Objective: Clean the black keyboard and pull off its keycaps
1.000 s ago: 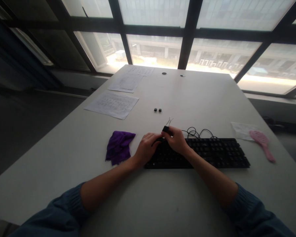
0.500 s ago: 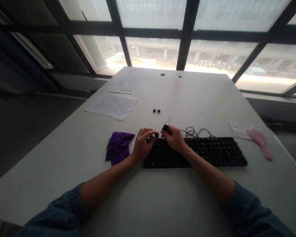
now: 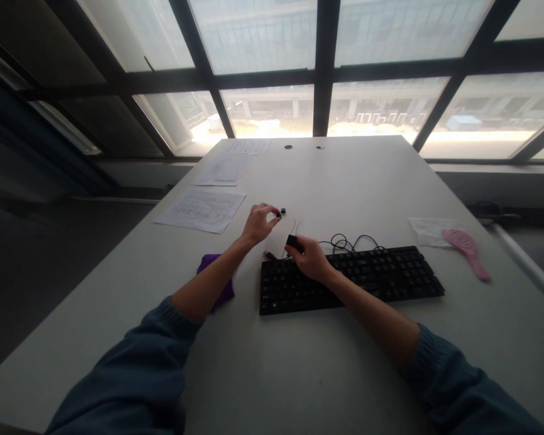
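A black keyboard (image 3: 367, 278) lies on the white table (image 3: 353, 181), its cable (image 3: 349, 243) coiled behind it. My right hand (image 3: 309, 258) rests at the keyboard's far left corner, closed on a small black tool with wire loops (image 3: 292, 239). My left hand (image 3: 259, 222) is stretched forward past the keyboard, its fingertips pinched on a small black keycap (image 3: 278, 214). Another loose keycap (image 3: 283, 211) sits on the table just beside it. A purple cloth (image 3: 217, 279) lies under my left forearm, partly hidden.
Printed paper sheets (image 3: 202, 208) lie at the left and far left of the table. A pink hairbrush (image 3: 466, 249) rests on a white tissue (image 3: 428, 229) at the right. Large windows stand behind the table's far edge.
My left hand has left the keyboard's corner and reached forward with a small keycap pinched in it, to the loose keycaps. The right hand stayed put with the tool. The camera tilted up.
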`<state>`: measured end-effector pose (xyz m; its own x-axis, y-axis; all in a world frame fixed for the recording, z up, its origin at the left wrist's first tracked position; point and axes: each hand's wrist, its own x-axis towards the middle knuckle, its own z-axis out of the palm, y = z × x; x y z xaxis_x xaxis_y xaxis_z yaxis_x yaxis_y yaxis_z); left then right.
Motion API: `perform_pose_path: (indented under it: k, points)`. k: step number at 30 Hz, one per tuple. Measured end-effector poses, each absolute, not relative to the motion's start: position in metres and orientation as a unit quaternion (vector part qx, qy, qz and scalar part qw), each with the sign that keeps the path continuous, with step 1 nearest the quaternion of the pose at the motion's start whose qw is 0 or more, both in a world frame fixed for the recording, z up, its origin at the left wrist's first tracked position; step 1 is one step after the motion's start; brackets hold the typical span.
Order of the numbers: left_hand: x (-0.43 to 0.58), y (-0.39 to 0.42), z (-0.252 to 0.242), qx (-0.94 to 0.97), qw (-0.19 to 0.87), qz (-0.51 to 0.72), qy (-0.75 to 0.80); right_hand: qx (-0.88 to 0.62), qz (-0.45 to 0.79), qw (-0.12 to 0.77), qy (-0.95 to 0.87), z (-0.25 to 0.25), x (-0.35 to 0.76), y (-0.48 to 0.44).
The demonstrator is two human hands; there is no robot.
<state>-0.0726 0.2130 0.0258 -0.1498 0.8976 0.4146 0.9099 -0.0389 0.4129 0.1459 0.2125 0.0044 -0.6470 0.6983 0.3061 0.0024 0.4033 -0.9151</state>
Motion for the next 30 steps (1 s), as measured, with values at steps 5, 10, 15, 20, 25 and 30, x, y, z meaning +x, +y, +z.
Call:
perform_pose_path:
  k: [5,10,15,20,25,30]
  points:
    - [-0.069,0.274,0.018,-0.674,0.0,-0.225,-0.704,-0.231,0.486,0.352,-0.766,0.005,0.146,0.213]
    - [-0.071,0.298,0.009,-0.669,-0.034,-0.181,-0.72,-0.228,0.491,0.345,-0.767,0.009,0.147,0.213]
    - [-0.082,0.304,0.003,-0.659,-0.047,-0.181,-0.728,-0.228,0.492,0.34,-0.769,0.009,0.146,0.212]
    - [-0.088,0.311,-0.003,-0.645,-0.067,-0.191,-0.737,-0.224,0.494,0.343,-0.767,0.009,0.146,0.213]
    - [-0.09,0.316,-0.004,-0.636,-0.087,-0.188,-0.744,-0.22,0.484,0.344,-0.774,0.01,0.147,0.213]
    - [-0.091,0.316,0.002,-0.632,-0.097,-0.176,-0.748,-0.226,0.484,0.339,-0.775,0.009,0.147,0.212]
